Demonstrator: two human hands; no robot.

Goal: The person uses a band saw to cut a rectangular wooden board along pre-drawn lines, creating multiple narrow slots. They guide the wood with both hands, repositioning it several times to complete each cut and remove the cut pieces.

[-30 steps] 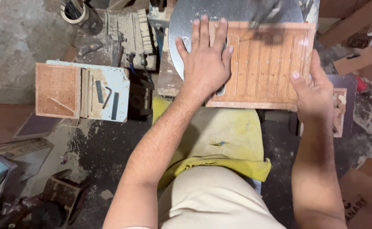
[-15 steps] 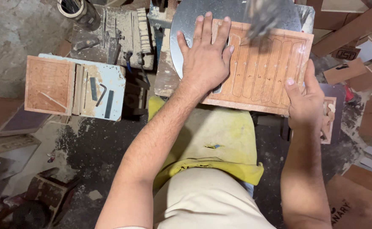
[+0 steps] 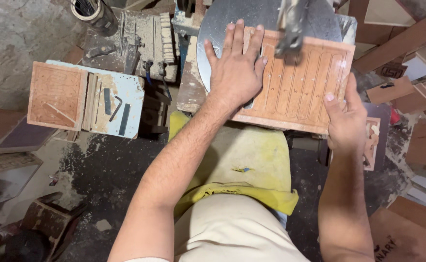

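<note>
Panel: grooved wooden panel (image 3: 298, 90) lies flat on round metal tabletop (image 3: 218, 29), under machine head (image 3: 290, 24).
Left hand (image 3: 235, 73): fingers spread flat, pressing panel.
Right hand (image 3: 346, 121): fingers grasping panel's near edge.
Risk: panel may slip; left fingers sit near head.

The wooden panel (image 3: 298, 85) has turned slightly clockwise — its right end now sits lower.

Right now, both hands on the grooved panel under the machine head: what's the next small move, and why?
Probably a slight slide of the grooved wooden panel along its groove lines. The left hand lies flat on its left part, the right hand grips its near right edge, and the machine head hangs over the panel's far edge, blurred. The panel rests on the round metal table.
</note>
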